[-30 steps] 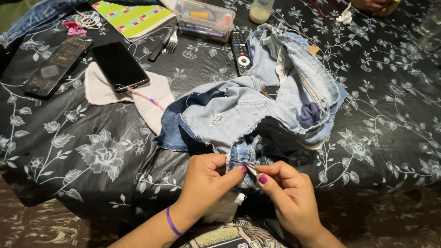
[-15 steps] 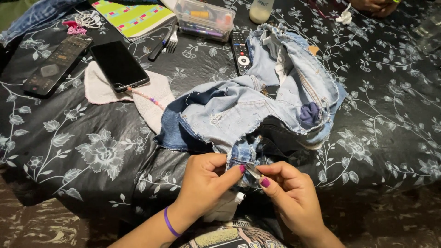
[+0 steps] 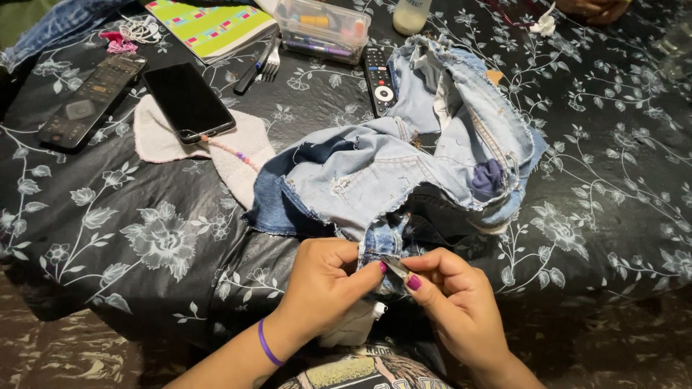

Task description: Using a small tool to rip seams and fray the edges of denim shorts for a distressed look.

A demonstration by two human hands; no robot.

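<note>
View from above of a worktop (image 3: pixel 108 238) w/ a black cloth printed in grey-white flowers. At bottom centre, two bare hands meet at the near edge. The left hand (image 3: pixel 324 284), purple band on its wrist, has its grip pinched shut on a frayed hem of light-blue denim garment (image 3: pixel 404 166). The right hand (image 3: pixel 454 299), nails painted magenta, has thumb & forefinger closed on a small thin metal tool (image 3: pixel 396 266), its tip touching the denim right beside the left thumb. The garment lies crumpled at centre, spreading up & to the right, w/ a purple patch on its right side. To the left: a black phone (image 3: pixel 187 101) resting on a pale pink cloth (image 3: pixel 238 155); further left, a long black remote (image 3: pixel 90 101). A second remote (image 3: pixel 378 79) sits just beside the denim's top edge. Along the far edge: a green patterned notebook (image 3: pixel 209 25), a fork (image 3: pixel 270 65), a clear plastic box (image 3: pixel 321 29) of small items.
</note>
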